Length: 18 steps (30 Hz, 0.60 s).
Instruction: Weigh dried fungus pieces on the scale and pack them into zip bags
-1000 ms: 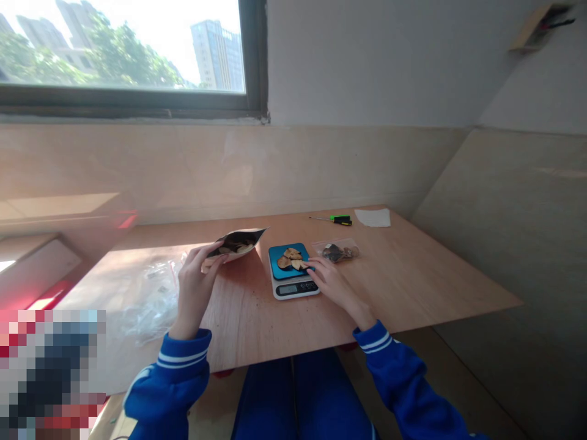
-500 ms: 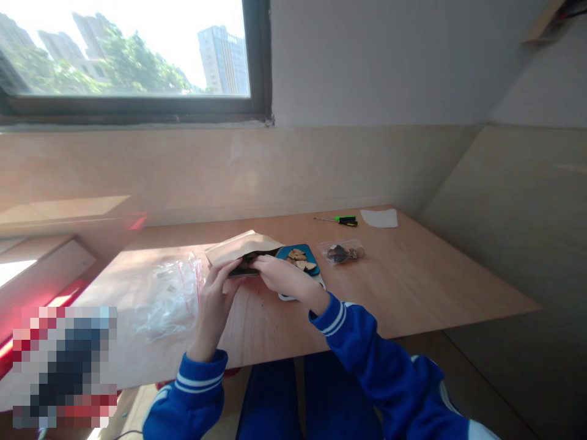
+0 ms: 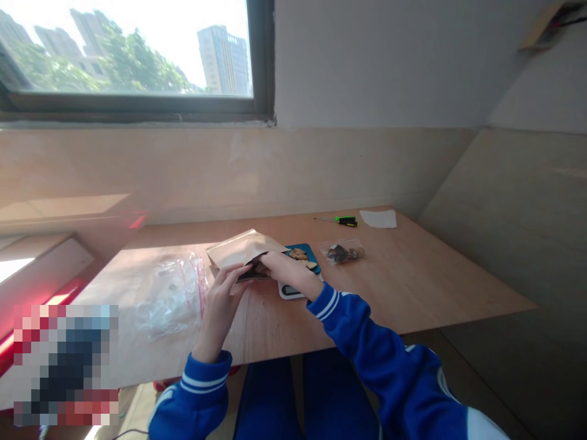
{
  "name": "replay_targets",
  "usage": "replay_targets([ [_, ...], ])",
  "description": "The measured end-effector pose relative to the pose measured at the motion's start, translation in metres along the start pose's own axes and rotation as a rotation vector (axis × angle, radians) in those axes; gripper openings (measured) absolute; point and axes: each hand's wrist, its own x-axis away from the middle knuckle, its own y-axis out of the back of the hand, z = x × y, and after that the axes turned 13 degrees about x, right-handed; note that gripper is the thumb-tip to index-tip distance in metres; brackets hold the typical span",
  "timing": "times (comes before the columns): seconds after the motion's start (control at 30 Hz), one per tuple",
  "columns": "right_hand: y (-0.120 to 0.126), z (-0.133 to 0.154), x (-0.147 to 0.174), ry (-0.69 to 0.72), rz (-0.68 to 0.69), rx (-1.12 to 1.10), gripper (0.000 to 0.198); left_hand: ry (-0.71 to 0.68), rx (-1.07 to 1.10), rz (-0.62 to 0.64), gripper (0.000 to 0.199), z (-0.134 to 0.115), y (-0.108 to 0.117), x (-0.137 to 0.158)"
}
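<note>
A brown paper bag lies on its side on the table with its mouth facing me. My left hand grips the edge of the bag's mouth, fingers above and thumb below. My right hand reaches into the bag, and its fingers are hidden inside. Just right of the bag stands a small kitchen scale with a blue top, partly behind my right forearm. Several pale, brown-edged dried slices rest on the scale.
To the left lie clear zip bags with red seals. Right of the scale is a clear bag of dark dried pieces. Farther back are a green-and-black screwdriver and a white paper sheet. The wooden table meets the wall behind.
My right hand has gone deeper into the paper bag, and its fingers have gone out of sight. The left hand has shifted slightly right with the bag's edge.
</note>
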Motion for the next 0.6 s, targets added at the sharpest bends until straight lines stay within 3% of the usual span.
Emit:
replay_targets([
  [0.17, 0.035, 0.015, 0.013, -0.001, 0.118, 0.015, 0.030, -0.001, -0.013, -0.002, 0.028, -0.004, 0.001, -0.002],
  [0.33, 0.083, 0.016, 0.034, -0.063, 0.060, -0.158, 0.024, -0.005, -0.032, -0.041, 0.027, -0.006, 0.006, -0.009],
  [0.47, 0.103, -0.027, 0.057, -0.278, -0.071, -0.309, 0.030, 0.026, -0.026, -0.085, 0.027, -0.007, 0.009, -0.015],
  [0.6, 0.080, -0.087, 0.071, -0.539, -0.285, -0.253, 0.025, 0.001, -0.022, -0.135, 0.026, -0.004, 0.008, -0.021],
])
